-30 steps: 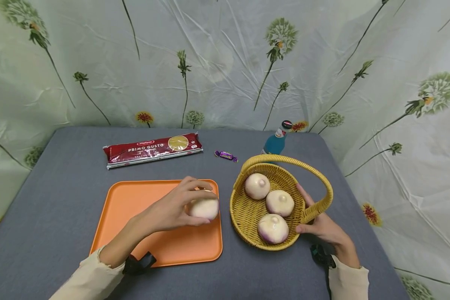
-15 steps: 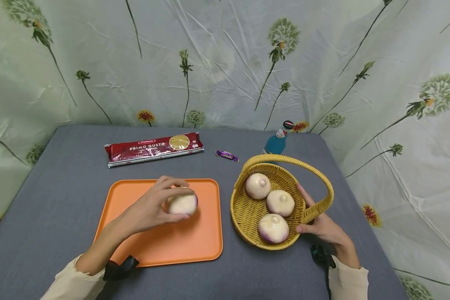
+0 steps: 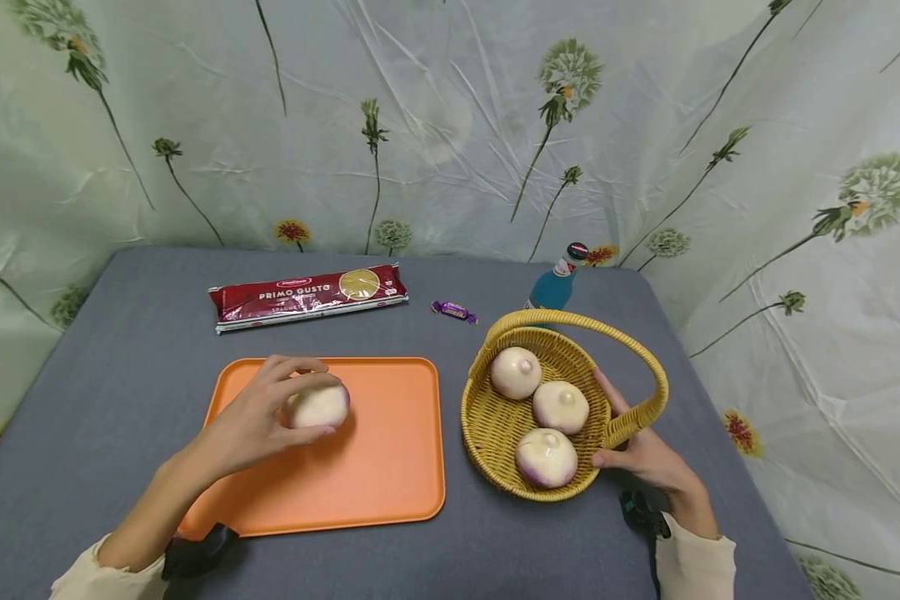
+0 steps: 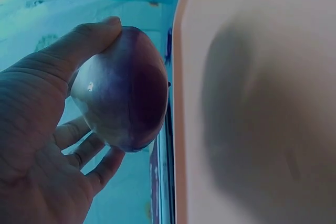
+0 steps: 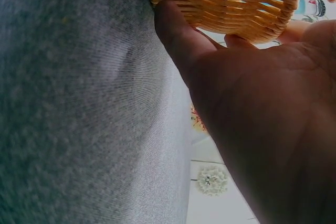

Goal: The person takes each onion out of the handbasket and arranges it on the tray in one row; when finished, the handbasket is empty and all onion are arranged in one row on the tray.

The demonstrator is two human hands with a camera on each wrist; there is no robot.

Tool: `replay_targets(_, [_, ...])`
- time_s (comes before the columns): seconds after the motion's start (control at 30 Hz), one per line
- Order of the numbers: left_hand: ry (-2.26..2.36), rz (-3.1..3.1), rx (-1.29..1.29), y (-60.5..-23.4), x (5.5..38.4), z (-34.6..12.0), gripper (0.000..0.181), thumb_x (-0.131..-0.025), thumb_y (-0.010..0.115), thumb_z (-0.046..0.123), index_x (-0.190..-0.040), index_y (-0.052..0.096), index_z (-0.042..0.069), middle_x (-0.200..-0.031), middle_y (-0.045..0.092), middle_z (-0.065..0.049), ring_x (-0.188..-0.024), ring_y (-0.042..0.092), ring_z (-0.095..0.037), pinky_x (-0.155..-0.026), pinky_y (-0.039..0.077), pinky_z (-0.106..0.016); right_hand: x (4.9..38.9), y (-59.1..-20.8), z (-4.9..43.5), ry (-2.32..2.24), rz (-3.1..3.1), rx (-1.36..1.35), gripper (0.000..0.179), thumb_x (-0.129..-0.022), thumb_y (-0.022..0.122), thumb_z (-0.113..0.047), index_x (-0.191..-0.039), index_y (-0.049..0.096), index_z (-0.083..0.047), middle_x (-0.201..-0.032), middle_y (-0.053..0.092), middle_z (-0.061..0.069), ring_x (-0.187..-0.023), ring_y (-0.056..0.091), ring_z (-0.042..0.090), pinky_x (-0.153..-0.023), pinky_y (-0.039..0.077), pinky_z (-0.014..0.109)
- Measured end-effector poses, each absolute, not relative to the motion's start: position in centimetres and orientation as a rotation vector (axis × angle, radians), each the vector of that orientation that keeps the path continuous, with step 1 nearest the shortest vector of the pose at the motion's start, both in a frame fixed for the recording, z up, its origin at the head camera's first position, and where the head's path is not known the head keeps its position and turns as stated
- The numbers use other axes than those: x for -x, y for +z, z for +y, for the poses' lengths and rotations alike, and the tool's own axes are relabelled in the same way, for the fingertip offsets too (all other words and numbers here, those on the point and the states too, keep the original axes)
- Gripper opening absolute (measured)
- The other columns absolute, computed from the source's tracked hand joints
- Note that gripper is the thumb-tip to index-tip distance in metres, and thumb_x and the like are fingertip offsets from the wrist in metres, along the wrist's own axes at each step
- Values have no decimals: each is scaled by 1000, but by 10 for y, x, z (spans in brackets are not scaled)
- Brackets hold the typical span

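Note:
My left hand holds a white and purple turnip between thumb and fingers, over the left part of the orange tray. In the left wrist view the turnip's purple side faces the camera, and a shadow falls on the tray beside it. My right hand grips the right side of a yellow wicker basket, its thumb against the weave in the right wrist view. Inside the basket sit three similar turnips, nubs upward; the basket's arched handle passes over the right hand.
A red spaghetti packet lies behind the tray. Right of it is a small purple wrapped candy. A blue bottle stands behind the basket, partly hidden by it. A flower-patterned curtain hangs behind the grey tabletop.
My left hand has carried the turnip leftward across the tray, from its right edge toward its left part. The right hand and basket have stayed in place.

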State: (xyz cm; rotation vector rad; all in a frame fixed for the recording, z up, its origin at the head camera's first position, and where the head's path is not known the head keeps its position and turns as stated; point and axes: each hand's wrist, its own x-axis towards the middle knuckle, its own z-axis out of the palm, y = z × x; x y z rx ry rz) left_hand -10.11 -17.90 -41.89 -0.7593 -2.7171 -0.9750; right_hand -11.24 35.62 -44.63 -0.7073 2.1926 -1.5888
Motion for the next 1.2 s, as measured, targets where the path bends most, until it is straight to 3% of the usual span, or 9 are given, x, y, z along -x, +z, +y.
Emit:
replay_targets(0.4, [-934,-2698,644,-419,95,-204,52,-68,93,21,-115,71,21,-121,61,-8,-110,44,-24,-78,41,-47,114,-447,355,-1601,2179,708,119,-80,74,13,-161,-8,-16,-165,-7,25,-150,18,6,-105,39,16])
replay_targets(0.67, [-908,-2647,629,-429,92,-219,57,-61,96,19,-113,72,19,-116,62,-4,-103,42,-18,-76,36,-37,114,-448,356,-1621,2146,730,118,-81,74,12,-161,-10,-14,-163,-8,30,-147,24,0,-104,42,19])
replay_targets(0.93, [-914,-2687,547,-431,86,-229,55,-63,96,23,-113,72,20,-117,63,-4,-104,41,-18,-75,37,-41,113,-447,356,-1615,2152,695,119,-81,76,9,-161,-9,-17,-165,-8,27,-148,22,1,-103,42,18])
replay_targets(1.2, [-946,-2689,488,-435,80,-236,56,-62,96,22,-113,73,20,-117,62,-3,-106,42,-18,-78,36,-38,114,-449,356,-1618,2145,707,119,-82,75,10,-161,-10,-15,-164,-9,28,-148,22,1,-103,42,18])
